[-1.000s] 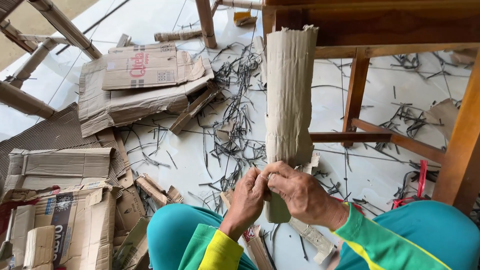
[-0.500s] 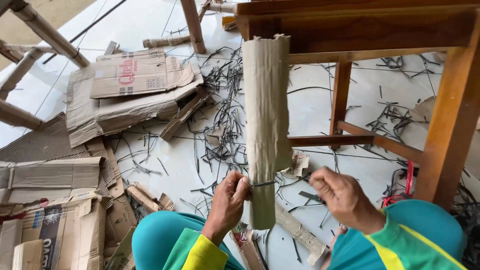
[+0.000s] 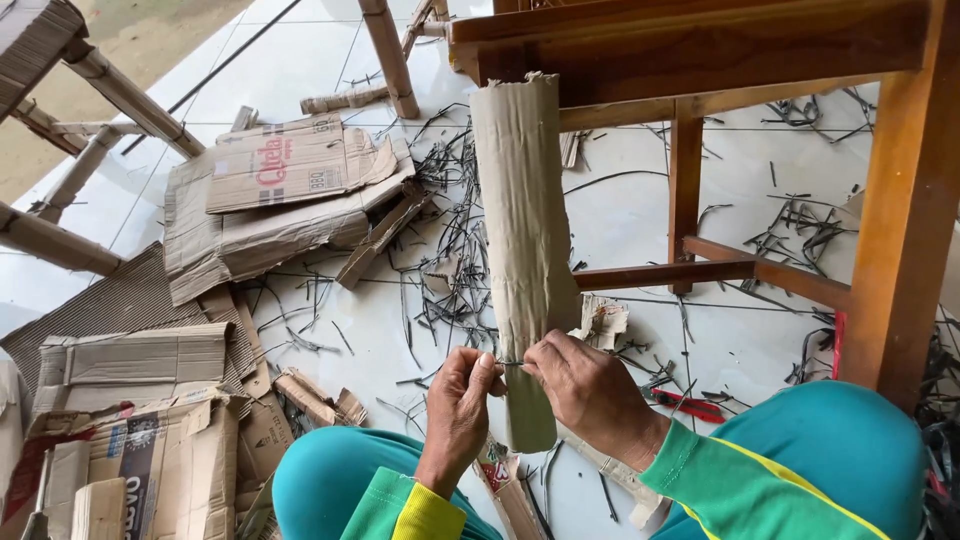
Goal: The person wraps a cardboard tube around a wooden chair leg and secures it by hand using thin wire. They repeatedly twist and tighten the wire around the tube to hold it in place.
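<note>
Holding a rolled cardboard tube upright between our knees, we keep both hands at its lower part. The left hand is pinched shut, thumb and fingers gripping one end of a thin dark strip that crosses the front of the tube. The right hand is also closed, its fingertips nipping the other end of the same strip, just beside the left hand. Both hands touch the tube. The tube is corrugated, pale brown, slightly tilted, with its ragged top near the rail of a wooden chair frame that stands on our right. The lower end of the tube dips between the two turquoise trouser legs.

Around the work area we note the following:
- A flattened cardboard box lies on the white tiled floor to the left of the tube, well apart from the hands.
- More folded cardboard sheets are stacked at the lower left.
- Many short dark strip offcuts are scattered over the floor between the box and the tube.
- A red-handled tool lies on the floor just beside the right wrist; we cannot tell its kind.
- Bamboo furniture legs cross the upper left corner.
</note>
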